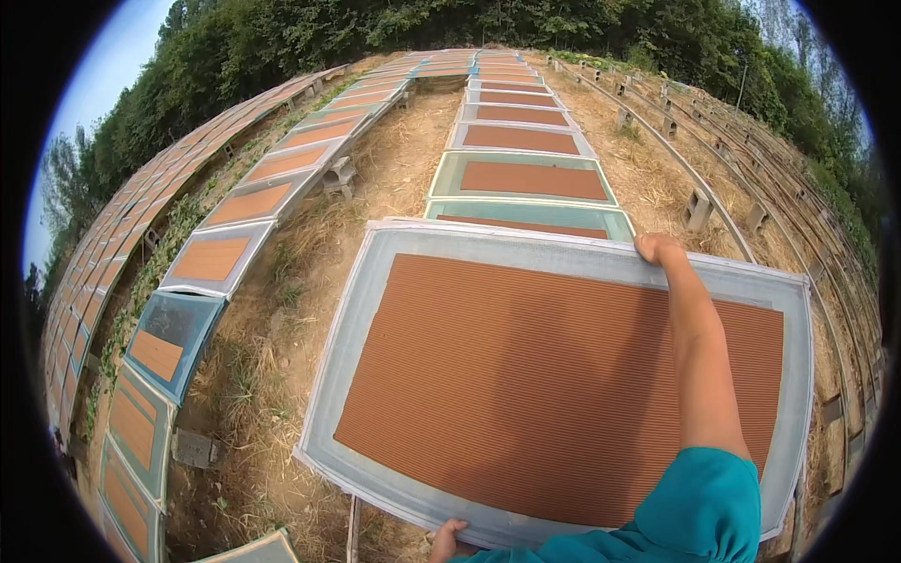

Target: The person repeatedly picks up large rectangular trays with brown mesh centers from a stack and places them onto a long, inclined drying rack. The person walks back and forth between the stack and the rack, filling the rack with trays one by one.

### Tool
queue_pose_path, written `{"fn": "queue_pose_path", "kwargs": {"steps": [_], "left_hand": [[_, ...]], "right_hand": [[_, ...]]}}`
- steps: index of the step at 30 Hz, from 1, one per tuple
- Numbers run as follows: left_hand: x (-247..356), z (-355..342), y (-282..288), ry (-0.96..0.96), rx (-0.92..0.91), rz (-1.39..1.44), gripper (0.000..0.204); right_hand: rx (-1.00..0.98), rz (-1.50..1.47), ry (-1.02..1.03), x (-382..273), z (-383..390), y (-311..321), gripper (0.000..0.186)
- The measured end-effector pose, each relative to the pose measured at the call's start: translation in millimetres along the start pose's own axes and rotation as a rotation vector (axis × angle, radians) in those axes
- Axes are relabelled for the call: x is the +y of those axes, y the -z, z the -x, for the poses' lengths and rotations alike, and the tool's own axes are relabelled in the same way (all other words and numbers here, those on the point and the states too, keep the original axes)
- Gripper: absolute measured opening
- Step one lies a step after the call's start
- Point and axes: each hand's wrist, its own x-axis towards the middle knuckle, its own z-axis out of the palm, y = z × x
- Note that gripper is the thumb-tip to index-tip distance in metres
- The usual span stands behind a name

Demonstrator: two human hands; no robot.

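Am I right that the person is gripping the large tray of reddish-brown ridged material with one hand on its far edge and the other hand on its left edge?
Not quite. In the head view the right hand does grip the far edge of the tray, but the left hand holds the near edge, not the left edge.

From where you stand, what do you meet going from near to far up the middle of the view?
Left hand on the near edge of the big tray → right hand on its far edge → row of trays on the dry grass → trees.
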Motion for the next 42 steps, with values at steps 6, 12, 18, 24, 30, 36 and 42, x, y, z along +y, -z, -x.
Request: {"fn": "queue_pose_path", "kwargs": {"steps": [6, 12, 18, 24, 30, 36, 42], "left_hand": [[34.5, -45.6, -5.3, 0.018, 0.357, 0.043, 0.056], [38.2, -98.2, -36.5, 0.006, 0.614, 0.099, 0.052], [45.5, -142.3, -71.6, 0.024, 0.719, 0.099, 0.047], [73.2, -225.4, -69.9, -0.071, 0.824, 0.139, 0.039], [80.9, -243.5, -104.1, 0.12, 0.912, 0.232, 0.043], [72.7, -270.9, -112.0, -0.011, 1.031, 0.237, 0.044], [59.4, -310.4, -95.1, -0.087, 0.927, 0.309, 0.054]], "right_hand": [[-0.298, 0.032, 0.116, -76.6, -140.0, -141.8, 0.048], [-0.52, 0.086, 0.165, -131.6, -240.8, -265.2, 0.048], [-0.649, 0.028, 0.164, -141.0, -320.3, -326.4, 0.05], [-0.668, -0.03, 0.224, -163.7, -377.8, -396.2, 0.05], [-0.882, -0.004, 0.124, -176.4, -397.4, -435.3, 0.046], [-0.667, -0.063, 0.258, -154.8, -403.3, -487.2, 0.048], [-0.499, -0.024, 0.264, -164.6, -387.5, -480.6, 0.046]]}}
